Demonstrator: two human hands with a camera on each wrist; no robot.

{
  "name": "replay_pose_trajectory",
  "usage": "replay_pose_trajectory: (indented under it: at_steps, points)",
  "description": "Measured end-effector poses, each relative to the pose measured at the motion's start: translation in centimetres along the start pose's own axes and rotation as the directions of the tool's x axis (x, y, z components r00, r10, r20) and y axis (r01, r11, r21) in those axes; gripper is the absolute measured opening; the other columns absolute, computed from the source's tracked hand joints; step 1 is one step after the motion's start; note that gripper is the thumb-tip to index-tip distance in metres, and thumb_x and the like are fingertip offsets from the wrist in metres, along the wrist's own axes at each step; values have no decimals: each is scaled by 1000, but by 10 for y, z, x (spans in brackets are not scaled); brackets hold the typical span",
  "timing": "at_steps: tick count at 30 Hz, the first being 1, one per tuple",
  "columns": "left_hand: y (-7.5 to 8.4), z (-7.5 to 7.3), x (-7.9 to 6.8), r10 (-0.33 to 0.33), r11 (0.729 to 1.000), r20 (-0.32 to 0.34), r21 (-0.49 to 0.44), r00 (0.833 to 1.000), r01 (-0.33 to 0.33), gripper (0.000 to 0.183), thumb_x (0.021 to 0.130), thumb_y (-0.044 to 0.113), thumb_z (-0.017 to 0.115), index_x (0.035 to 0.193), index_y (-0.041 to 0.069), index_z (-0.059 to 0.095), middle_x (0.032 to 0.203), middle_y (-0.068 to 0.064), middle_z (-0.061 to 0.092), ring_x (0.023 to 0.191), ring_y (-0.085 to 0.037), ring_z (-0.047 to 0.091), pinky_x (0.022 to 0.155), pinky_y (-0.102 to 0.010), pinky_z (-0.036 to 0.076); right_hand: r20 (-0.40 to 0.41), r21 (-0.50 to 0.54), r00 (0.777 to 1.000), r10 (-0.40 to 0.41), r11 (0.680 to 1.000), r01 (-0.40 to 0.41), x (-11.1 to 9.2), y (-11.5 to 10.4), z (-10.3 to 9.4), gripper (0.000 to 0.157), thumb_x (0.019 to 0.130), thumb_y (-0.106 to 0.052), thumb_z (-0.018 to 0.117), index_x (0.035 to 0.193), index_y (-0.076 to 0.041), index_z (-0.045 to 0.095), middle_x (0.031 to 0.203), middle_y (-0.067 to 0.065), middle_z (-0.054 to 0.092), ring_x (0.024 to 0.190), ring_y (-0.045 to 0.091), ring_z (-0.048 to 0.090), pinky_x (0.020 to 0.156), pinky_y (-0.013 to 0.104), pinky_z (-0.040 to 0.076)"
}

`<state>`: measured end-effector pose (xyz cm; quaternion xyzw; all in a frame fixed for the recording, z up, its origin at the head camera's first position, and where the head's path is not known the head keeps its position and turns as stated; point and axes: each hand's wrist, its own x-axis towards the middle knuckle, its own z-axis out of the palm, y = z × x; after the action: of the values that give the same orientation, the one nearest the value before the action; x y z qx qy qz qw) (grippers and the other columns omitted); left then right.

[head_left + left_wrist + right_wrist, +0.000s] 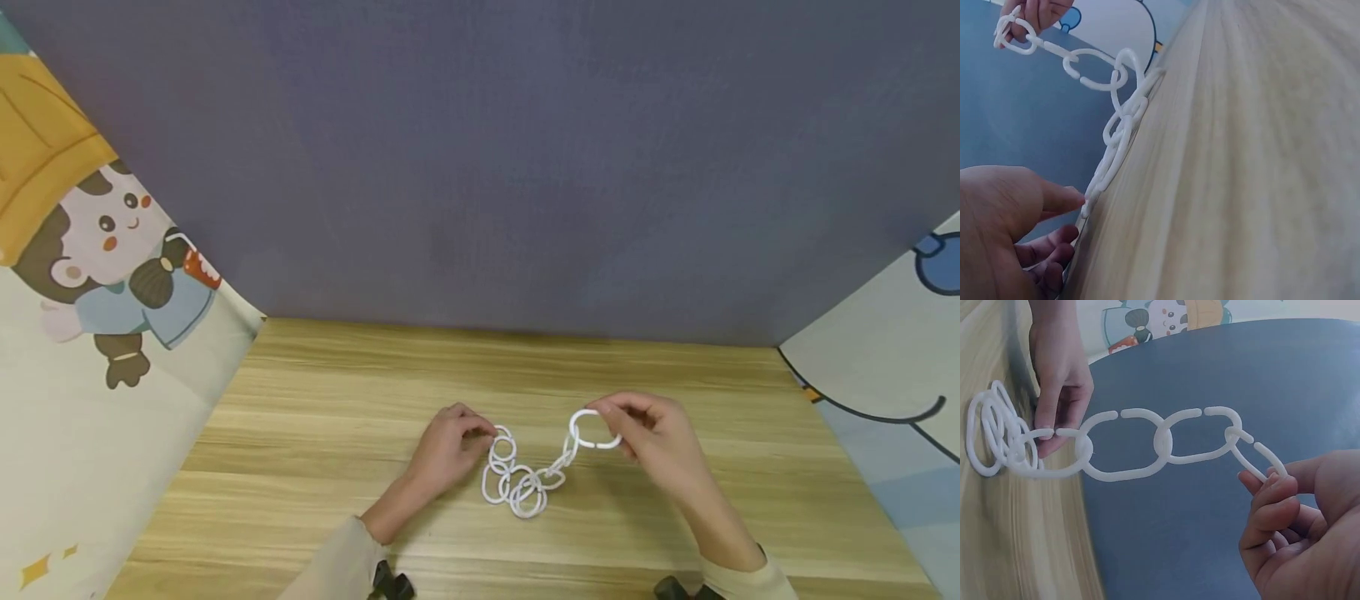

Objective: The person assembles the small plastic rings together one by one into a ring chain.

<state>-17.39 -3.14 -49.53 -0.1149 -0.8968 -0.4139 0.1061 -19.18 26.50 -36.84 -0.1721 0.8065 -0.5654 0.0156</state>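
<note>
A white chain of oval links (527,492), each with a small gap, runs between my two hands. My right hand (662,442) pinches the end link (596,429) between thumb and fingers and holds it above the table. From there several links hang in a slack line in the right wrist view, down to a pile of links (988,434) on the wood. My left hand (447,447) is low at the table by the other end, thumb and index finger pinching the edge of the last link (1087,203). Its remaining fingers are loosely bent.
The wooden table (337,392) lies under both hands. A dark grey-blue panel (510,167) rises at its back edge. Printed cloths with cartoon figures flank it, one at the left (187,400) and one at the right (847,367).
</note>
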Motion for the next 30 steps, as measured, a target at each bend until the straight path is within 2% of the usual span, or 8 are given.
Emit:
replay_pose_trajectory:
  at_steps: [4,7,17,23,30]
  points:
    - [-1,0,0,22,998,-2,66,1000,-22,12,94,6,86,104,12,87,100,-1,71,97,-20,64,87,-40,55,-18,-16,999,34,999,-34,3,6,-2,17,110,-6,69,109,6,80,70,-4,56,56,6,48,46,24,42]
    - [0,-2,-1,10,997,-15,82,1000,-9,14,94,6,85,107,10,86,101,-2,70,97,-22,64,88,-41,56,-35,-24,997,63,998,-64,5,10,-4,18,110,-7,68,110,7,80,71,-5,56,57,6,49,47,24,42]
    - [-7,-16,-8,-116,991,-46,64,992,119,16,93,8,87,108,9,84,100,-3,71,93,-18,64,88,-43,58,-73,-6,990,125,992,-125,9,25,-14,23,111,-11,68,114,10,78,71,-6,56,57,6,48,47,24,42]
    - [-16,-29,-14,-187,980,-79,52,979,191,14,93,7,87,107,9,84,101,-4,70,88,-16,60,81,-37,56,-98,6,985,143,990,-143,12,35,-21,25,112,-10,66,118,12,76,73,-3,58,57,7,49,48,24,44]
    - [-24,-47,-21,-266,962,-110,29,958,271,14,94,8,86,108,9,84,105,-6,70,90,-18,62,83,-39,56,-118,43,975,189,982,-185,15,48,-26,26,113,-8,64,120,14,75,74,0,59,58,8,50,48,24,44]
